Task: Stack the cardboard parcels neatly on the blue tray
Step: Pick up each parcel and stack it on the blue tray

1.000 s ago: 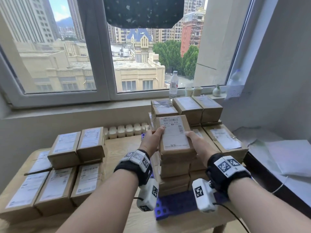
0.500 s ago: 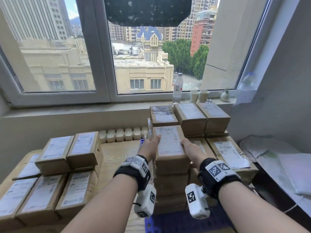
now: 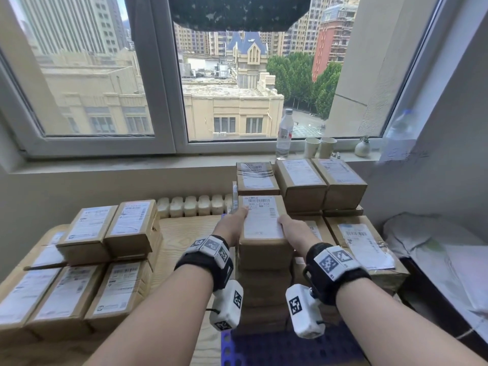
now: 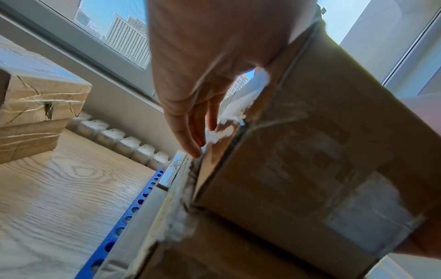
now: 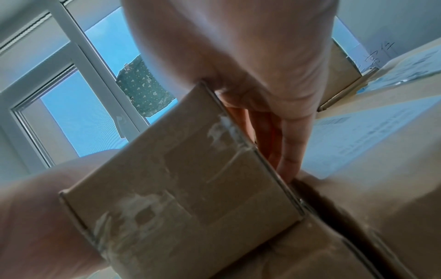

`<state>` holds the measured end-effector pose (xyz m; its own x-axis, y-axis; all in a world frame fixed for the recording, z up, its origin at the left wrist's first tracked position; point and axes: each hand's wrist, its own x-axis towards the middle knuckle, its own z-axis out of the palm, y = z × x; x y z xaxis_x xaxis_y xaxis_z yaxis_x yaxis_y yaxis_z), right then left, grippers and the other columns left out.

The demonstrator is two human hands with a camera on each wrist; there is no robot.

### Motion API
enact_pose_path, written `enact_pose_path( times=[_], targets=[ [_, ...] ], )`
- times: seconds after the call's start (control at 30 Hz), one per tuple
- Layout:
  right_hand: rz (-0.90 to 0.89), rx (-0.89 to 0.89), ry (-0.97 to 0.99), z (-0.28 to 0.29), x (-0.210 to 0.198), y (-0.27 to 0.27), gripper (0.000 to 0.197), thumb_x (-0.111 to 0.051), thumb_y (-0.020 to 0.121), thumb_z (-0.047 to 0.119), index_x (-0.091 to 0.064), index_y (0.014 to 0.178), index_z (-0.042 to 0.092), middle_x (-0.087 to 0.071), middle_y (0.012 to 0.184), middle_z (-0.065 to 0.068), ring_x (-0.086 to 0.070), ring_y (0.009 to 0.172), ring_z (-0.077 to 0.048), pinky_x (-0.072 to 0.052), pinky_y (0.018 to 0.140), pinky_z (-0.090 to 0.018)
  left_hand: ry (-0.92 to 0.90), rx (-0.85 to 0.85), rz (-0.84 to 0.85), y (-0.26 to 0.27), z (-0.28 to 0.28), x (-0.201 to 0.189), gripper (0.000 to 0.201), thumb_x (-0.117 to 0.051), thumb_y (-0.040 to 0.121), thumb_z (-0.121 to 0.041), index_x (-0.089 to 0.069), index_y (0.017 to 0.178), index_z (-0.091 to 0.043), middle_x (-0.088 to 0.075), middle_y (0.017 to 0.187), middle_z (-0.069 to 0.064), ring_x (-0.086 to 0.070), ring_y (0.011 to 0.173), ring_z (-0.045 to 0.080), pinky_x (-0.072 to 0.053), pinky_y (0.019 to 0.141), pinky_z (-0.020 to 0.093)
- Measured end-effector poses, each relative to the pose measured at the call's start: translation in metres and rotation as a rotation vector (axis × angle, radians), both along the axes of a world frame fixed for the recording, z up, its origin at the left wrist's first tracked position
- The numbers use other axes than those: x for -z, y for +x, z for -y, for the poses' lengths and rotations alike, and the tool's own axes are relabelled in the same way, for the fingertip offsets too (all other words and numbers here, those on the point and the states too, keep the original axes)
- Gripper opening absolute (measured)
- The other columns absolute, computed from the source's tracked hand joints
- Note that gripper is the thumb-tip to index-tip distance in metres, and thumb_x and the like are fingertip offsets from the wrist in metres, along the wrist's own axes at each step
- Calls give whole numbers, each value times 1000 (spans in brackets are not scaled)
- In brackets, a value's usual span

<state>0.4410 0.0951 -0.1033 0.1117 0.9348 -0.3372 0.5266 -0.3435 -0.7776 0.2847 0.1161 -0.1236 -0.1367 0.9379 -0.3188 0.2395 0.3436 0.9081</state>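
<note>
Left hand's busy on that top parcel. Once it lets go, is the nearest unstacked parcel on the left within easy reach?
Probably yes. The left hand holds the top parcel; only bare table lies between it and the left pile's nearest parcel.

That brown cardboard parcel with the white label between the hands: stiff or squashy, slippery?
The brown cardboard parcel probably stays stiff: its edges look crisp under both hands' grip. Glossy tape on its sides may be a bit slippery. The tall stack beneath might tip if nudged.

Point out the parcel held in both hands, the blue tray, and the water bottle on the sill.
held parcel (image 3: pixel 261 220), head view, on its white top label.
blue tray (image 3: pixel 266 350), head view, on the bare perforated front part.
water bottle (image 3: pixel 284 134), head view, on its clear body.
</note>
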Motion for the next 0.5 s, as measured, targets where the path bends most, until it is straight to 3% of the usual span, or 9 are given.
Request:
enact_pose_path(
  times=[0.17,0.3,0.4,0.5],
  targets=[
    [43,-7,5,-2,1,2,55,-32,98,43,-64,121,6,-61,127,-15,-56,115,-33,-42,104,-41,-21,-21,18,0,-8,8,80,-46,71,-63,-65,123,-5,-66,123,10,-62,113,27,-42,107,41],
    [46,-14,16,-2,2,3,54,-33,97,43,-64,120,6,-61,126,-15,-56,115,-33,-43,104,-41,-23,-2,-7,0,-8,7,76,-47,77,-61,-63,124,-4,-65,124,11,-61,113,28,-42,107,41],
    [37,-12,29,0,1,3,48,-34,97,43,-64,114,9,-63,123,-13,-56,113,-32,-43,102,-41,-17,34,-59,0,-8,5,62,-43,95,-52,-61,128,-3,-61,129,14,-58,117,29,-40,107,37],
    [64,-11,64,2,-1,3,38,-35,98,41,-58,107,12,-61,115,-10,-53,105,-29,-42,92,-35,-39,28,-106,-2,-9,5,63,-42,99,-49,-55,132,2,-59,131,14,-56,118,29,-39,95,29]
  ],
)
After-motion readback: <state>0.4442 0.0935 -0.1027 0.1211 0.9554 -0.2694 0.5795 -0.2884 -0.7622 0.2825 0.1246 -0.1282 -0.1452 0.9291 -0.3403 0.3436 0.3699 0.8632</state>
